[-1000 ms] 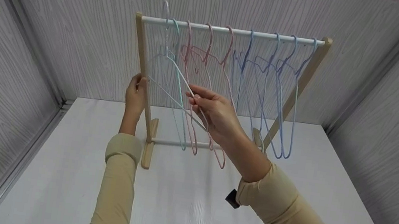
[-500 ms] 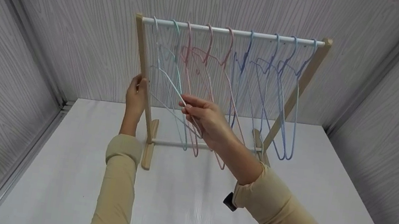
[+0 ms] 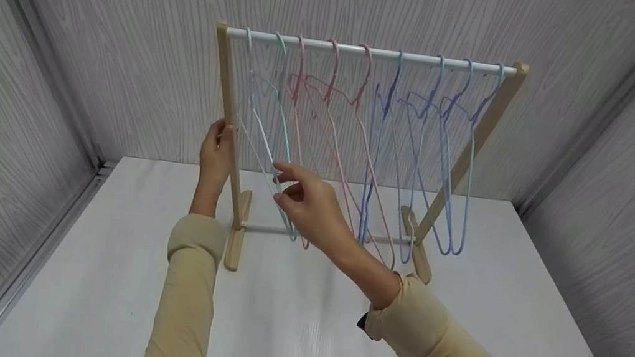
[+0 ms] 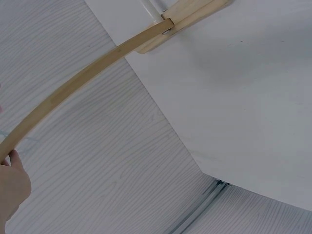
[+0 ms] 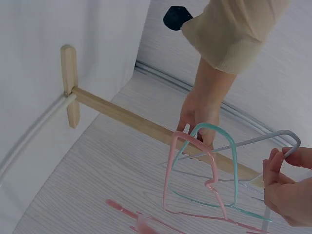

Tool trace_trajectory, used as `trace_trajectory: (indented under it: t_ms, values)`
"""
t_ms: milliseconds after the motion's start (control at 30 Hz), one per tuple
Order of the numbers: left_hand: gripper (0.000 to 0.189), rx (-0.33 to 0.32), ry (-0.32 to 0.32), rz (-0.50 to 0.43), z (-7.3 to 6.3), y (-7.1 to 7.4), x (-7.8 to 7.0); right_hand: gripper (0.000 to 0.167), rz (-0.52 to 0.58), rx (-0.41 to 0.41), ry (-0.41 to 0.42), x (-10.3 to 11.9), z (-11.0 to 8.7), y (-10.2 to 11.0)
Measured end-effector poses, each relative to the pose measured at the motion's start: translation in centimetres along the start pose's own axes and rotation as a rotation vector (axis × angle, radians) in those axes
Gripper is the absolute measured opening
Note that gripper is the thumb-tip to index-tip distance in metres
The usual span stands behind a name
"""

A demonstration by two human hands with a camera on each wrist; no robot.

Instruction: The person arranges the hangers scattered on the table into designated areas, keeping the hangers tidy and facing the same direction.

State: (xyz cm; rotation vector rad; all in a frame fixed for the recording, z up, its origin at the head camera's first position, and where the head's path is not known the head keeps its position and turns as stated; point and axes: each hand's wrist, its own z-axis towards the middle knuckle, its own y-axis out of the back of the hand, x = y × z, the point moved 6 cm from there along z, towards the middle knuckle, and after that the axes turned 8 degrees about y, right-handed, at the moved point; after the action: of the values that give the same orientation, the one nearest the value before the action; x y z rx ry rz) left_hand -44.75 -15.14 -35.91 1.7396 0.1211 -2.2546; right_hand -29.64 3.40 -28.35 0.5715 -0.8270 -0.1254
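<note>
A wooden clothes rack stands before me, with its white top bar (image 3: 383, 53) carrying several wire hangers. My left hand (image 3: 215, 154) grips the rack's left wooden post (image 4: 73, 85) partway up. At the lower right corner of the leftmost, white hanger (image 3: 264, 136), my right hand (image 3: 304, 202) has thumb and fingers bent round the wire; the right wrist view shows this hand (image 5: 287, 195) holding that corner (image 5: 291, 135). The white hanger's hook is over the bar. Just right of it hangs a mint green hanger (image 5: 236, 170), close to my fingers.
Pink hangers (image 3: 365, 75) hang mid-bar, and blue ones (image 3: 394, 89) toward the right post (image 3: 481, 134). A lower white bar (image 3: 263, 228) joins the wooden feet (image 3: 235, 248) on the white table (image 3: 293, 339). Grey wood-grain panels (image 3: 96, 13) enclose the back and sides.
The white hanger's hook came down from above the bar onto it, at the left end. My right hand moved down and left with the hanger's corner. My left hand stayed put.
</note>
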Motion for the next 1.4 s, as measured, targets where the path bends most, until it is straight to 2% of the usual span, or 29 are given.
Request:
trace_trajectory:
  t_ms: [200, 300, 400, 833, 1033, 1233, 1400]
  values:
    - [0.048, -0.004, 0.010, 0.008, -0.1, 0.2, 0.0, 0.019, -0.285, -0.024, 0.206, 0.7, -0.2, -1.0]
    - [0.048, -0.008, 0.012, 0.006, 0.0, 0.2, 0.1, 0.016, -0.359, -0.047, 0.301, 0.9, -0.4, -1.3]
    - [0.047, -0.011, 0.017, -0.006, 0.0, 0.2, 0.2, 0.015, -0.377, -0.059, 0.342, 1.0, -0.5, -1.5]
    - [0.048, -0.005, 0.011, 0.000, 0.1, 0.5, 0.1, 0.013, -0.360, -0.037, 0.328, 0.7, -1.1, -1.5]
    - [0.047, 0.000, 0.023, 0.019, 0.1, 0.3, 0.2, 0.015, -0.317, -0.050, 0.307, 0.7, -2.0, -0.3]
    - [0.049, 0.012, 0.023, 0.027, 0.1, 0.0, 0.1, 0.019, -0.291, -0.155, 0.242, 0.0, -3.4, 3.5]
    - [0.048, 0.013, 0.017, 0.017, 0.1, 0.0, 0.1, 0.021, -0.352, -0.319, 0.186, -1.2, -5.5, 7.3]
